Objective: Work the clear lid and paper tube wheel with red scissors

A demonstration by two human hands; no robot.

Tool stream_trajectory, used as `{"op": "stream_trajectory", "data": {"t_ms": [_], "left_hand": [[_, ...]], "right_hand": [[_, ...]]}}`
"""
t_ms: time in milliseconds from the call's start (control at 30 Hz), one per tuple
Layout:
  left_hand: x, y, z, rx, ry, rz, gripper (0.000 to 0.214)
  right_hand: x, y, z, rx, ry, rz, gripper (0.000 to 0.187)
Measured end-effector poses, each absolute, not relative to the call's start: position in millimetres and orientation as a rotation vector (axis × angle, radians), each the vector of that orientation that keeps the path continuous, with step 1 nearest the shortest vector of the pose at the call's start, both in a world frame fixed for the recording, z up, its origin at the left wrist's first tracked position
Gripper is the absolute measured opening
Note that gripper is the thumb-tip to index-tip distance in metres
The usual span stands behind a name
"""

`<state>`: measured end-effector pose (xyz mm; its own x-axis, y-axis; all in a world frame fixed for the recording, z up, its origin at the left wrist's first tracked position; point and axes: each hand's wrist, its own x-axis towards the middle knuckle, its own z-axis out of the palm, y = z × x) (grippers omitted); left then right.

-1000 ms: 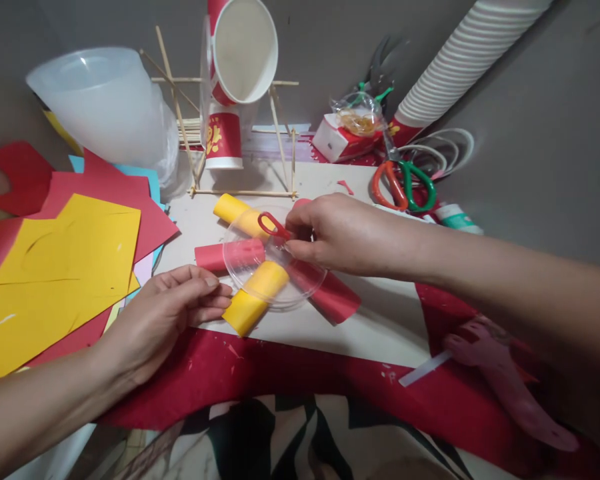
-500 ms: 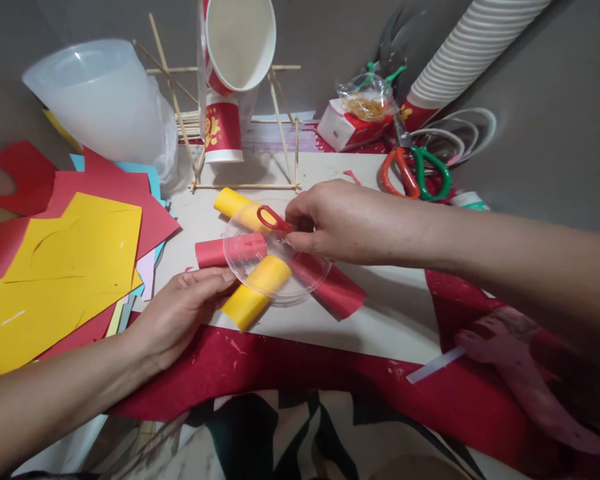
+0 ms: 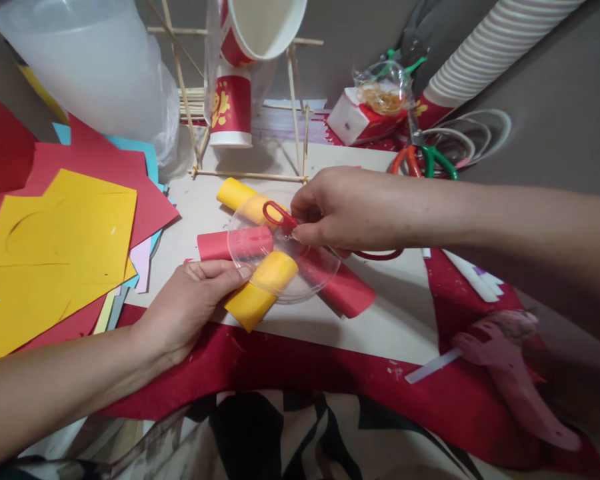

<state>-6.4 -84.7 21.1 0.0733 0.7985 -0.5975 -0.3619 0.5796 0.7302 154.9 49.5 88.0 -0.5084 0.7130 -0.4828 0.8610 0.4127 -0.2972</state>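
A clear plastic disc [image 3: 300, 267] lies on a pale board [image 3: 395, 320] and serves as the centre of things; four paper rolls spread out from beneath it like spokes: a near yellow roll [image 3: 253, 300] toward the person, a red roll [image 3: 215, 245] to its left, a far yellow roll [image 3: 233, 193] beyond it and a wider red roll [image 3: 347, 293] to its right; the left hand [image 3: 195, 300] is closed at the disc's near-left rim, thumb on top and fingers curled under, pinching the rim together with the near yellow roll; the right hand [image 3: 345, 210] hovers over the disc's far-right edge, fingers closed around a red loop handle [image 3: 279, 217] that sits above the disc's upper part, and a second red curve shows under the palm, though what the tool is cannot be told; beyond the disc stands a stick frame [image 3: 250, 176] with a red paper cup [image 3: 230, 110] inside it; far left of the disc lie sheets of coloured paper [image 3: 65, 233]; far right beyond it are red and green scissors [image 3: 425, 160] and a stack of white cups [image 3: 495, 47]; near right lies a pink cut-out [image 3: 515, 380]
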Motion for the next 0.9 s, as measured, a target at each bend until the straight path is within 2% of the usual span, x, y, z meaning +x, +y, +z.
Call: {"op": "stream_trajectory", "data": {"t_ms": [233, 333, 500, 767, 833, 900], "left_hand": [[-6, -82, 19, 0.467, 1.229, 0.874, 0.021], [-7, -82, 18, 0.481, 1.236, 0.869, 0.023], [-9, -83, 15, 0.533, 1.267, 0.842, 0.027], [-8, -83, 16, 0.544, 1.275, 0.832, 0.030], [-8, -84, 17, 0.530, 1.273, 0.833, 0.030], [-7, -84, 17, 0.519, 1.265, 0.837, 0.030]], "right_hand": [[166, 47, 78, 1.591, 2.145, -1.279, 0.037], [170, 44, 71, 1.622, 2.147, -1.383, 0.036], [169, 26, 64, 1.760, 2.363, -1.120, 0.030], [166, 7, 61, 1.509, 2.732, -0.432, 0.029], [167, 12, 63, 1.508, 2.710, -0.494, 0.027], [168, 21, 65, 1.581, 2.572, -0.741, 0.027]]}}
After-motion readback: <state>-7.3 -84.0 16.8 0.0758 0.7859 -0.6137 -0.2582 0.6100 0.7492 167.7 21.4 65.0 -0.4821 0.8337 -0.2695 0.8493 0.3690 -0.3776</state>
